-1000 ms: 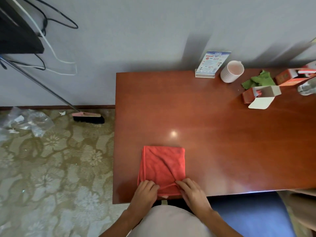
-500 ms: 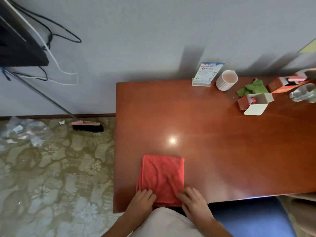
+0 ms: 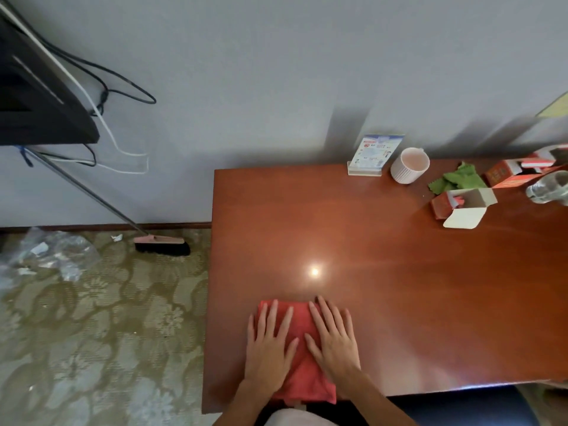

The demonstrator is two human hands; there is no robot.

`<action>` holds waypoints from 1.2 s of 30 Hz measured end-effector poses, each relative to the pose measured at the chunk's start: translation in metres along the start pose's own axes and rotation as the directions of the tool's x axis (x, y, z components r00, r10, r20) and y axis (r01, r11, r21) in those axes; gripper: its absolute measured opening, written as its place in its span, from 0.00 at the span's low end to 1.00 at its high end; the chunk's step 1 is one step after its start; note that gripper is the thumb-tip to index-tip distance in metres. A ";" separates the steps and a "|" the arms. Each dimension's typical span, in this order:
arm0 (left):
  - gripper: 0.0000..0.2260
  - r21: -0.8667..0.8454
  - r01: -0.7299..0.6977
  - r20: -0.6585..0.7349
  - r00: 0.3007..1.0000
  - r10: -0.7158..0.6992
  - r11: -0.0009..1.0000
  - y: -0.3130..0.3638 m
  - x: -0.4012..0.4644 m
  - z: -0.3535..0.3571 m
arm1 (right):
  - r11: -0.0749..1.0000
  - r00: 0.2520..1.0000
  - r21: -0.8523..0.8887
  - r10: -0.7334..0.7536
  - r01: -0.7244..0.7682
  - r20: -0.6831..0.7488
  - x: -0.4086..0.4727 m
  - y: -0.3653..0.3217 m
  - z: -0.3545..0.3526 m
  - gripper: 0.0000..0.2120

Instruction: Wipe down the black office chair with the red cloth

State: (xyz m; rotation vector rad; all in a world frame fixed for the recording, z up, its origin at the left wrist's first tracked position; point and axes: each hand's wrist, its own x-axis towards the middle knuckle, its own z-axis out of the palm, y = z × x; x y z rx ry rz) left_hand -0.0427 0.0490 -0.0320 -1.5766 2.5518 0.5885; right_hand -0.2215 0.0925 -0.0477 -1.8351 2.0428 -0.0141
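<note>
The red cloth point(image 3: 302, 376) lies folded on the near left part of the wooden desk point(image 3: 399, 287). My left hand point(image 3: 270, 348) lies flat on its left half with fingers straight and spread. My right hand point(image 3: 333, 336) lies flat on its right half, fingers straight, pressing the cloth down. A dark blue seat point(image 3: 461, 407) shows below the desk's near edge; I cannot tell whether it is the office chair.
At the desk's far right stand a card holder point(image 3: 373, 155), a white cup point(image 3: 408, 164), a green rag point(image 3: 458, 181), open red boxes point(image 3: 461, 204) and a clear bottle point(image 3: 548, 187). A broom point(image 3: 161, 242) leans on the wall. Plastic litter point(image 3: 52, 256) lies on the carpet.
Both hands moved from the cloth's near edge forward over it and now lie flat on top. The cloth looks folded shorter. The camera view tilted slightly.
</note>
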 end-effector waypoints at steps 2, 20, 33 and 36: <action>0.31 0.025 0.005 0.062 0.998 -0.006 1.000 -0.012 0.003 0.005 | 0.998 0.997 -0.026 -0.052 0.053 0.055 0.004 0.012 -0.002 0.31; 0.45 -0.008 -0.014 0.102 0.995 0.014 1.000 -0.046 -0.042 0.016 | 0.985 0.976 -0.051 -0.154 0.163 0.151 -0.034 0.027 -0.003 0.48; 0.29 -0.158 -0.079 0.039 0.995 0.086 0.984 -0.059 -0.071 0.024 | 0.962 0.959 0.191 0.147 -0.196 0.244 -0.071 0.008 0.007 0.36; 0.33 -0.157 -0.126 0.076 0.987 0.139 0.979 -0.068 -0.081 0.039 | 0.972 0.979 0.185 0.117 -0.148 0.169 -0.087 0.007 0.017 0.39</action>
